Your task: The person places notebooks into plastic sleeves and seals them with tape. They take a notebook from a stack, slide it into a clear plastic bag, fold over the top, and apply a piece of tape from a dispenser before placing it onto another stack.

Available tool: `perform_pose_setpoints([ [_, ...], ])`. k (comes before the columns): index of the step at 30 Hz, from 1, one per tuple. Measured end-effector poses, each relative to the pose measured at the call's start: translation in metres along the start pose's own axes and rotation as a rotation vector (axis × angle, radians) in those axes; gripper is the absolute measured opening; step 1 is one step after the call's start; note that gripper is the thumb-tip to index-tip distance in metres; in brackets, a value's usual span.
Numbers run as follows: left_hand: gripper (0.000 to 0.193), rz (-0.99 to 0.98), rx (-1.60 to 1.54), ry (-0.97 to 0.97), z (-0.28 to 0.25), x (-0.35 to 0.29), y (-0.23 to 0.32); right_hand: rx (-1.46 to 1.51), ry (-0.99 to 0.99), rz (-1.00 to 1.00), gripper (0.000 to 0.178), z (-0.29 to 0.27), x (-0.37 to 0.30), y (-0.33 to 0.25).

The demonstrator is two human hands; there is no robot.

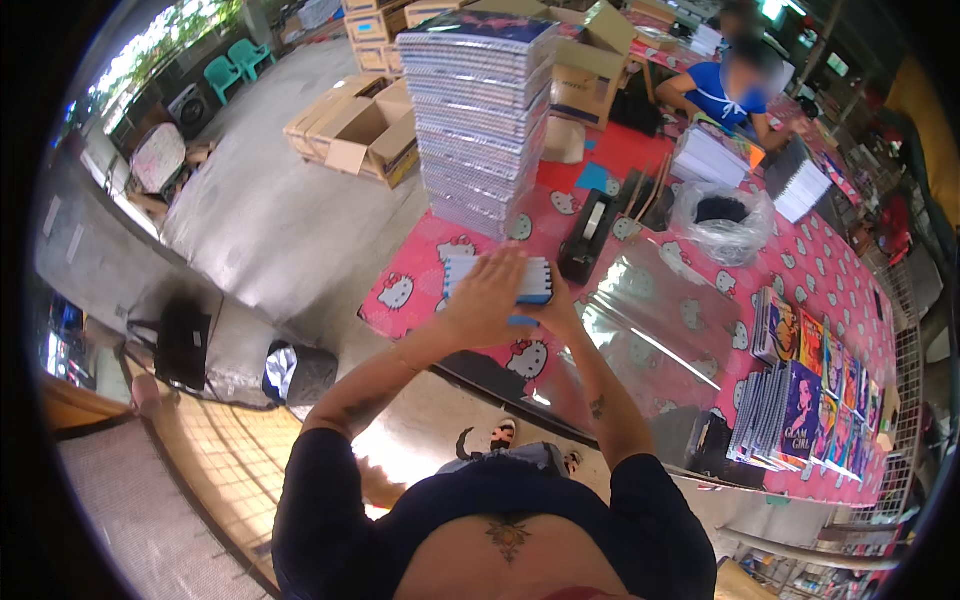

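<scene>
At the upper left of the frame two green plastic chairs [238,60] stand on grey concrete, and right of them lie open brown cardboard boxes [362,130]. Low at the left a dark bin with a white and blue cloth [296,372] sits on the floor. Left of centre begins the long table under a pink cartoon-cat patterned cloth [400,300], and on its near end rises a tall stack of spiral-bound notebooks [482,120], just behind the hands. At the centre, a small bundle of white notebooks with a blue edge [500,280] stands on the cloth between both palms. The left hand [487,292] lies flat over its near face, fingers straight and close together, pointing up and right; the right hand [553,308] presses from the right side, its fingers mostly hidden behind the bundle, so their spread cannot be told. Both forearms rise from the lower edge and meet there. Just right stands a black tape dispenser [585,238], then a clear plastic bag with dark contents [722,220]. A person in a blue top [722,92] sits at the upper right, and colourful notebook covers [815,400] are fanned out at the lower right.
</scene>
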State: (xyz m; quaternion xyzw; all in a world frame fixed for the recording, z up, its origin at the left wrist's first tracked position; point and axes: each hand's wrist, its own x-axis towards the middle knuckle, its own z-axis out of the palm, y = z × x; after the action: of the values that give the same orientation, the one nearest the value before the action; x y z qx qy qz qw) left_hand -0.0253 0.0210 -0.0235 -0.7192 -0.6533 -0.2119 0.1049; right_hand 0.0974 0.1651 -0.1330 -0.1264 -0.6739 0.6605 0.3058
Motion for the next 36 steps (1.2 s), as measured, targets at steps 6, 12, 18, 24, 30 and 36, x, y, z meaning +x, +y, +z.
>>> perform_pose_setpoints([
  [6, 0.078, -0.102, 0.089, -0.269, 0.004, 0.009, -0.04, -0.216, 0.059, -0.047, 0.091, -0.002, 0.001, -0.008],
  [12, 0.066, -0.236, -0.285, -0.063, -0.026, 0.017, 0.015, -0.097, 0.324, -0.044, 0.112, -0.065, -0.078, -0.061],
  [18, 0.056, -0.7, -1.244, -0.13, 0.088, 0.025, 0.062, 0.405, 0.515, 0.574, 0.072, -0.103, -0.195, -0.081],
  [24, 0.068, -0.718, -1.105, -0.373, 0.182, 0.067, 0.134, 0.35, 0.706, 0.581, 0.039, -0.199, -0.254, -0.066],
  [30, 0.096, -0.597, -0.49, -0.484, 0.225, 0.119, 0.167, 0.19, 0.695, 0.666, 0.041, -0.282, -0.271, -0.024],
  [36, 0.101, -0.65, -0.443, -0.437, 0.232, 0.115, 0.154, 0.074, 0.88, 0.56, 0.037, -0.25, -0.254, -0.03],
])
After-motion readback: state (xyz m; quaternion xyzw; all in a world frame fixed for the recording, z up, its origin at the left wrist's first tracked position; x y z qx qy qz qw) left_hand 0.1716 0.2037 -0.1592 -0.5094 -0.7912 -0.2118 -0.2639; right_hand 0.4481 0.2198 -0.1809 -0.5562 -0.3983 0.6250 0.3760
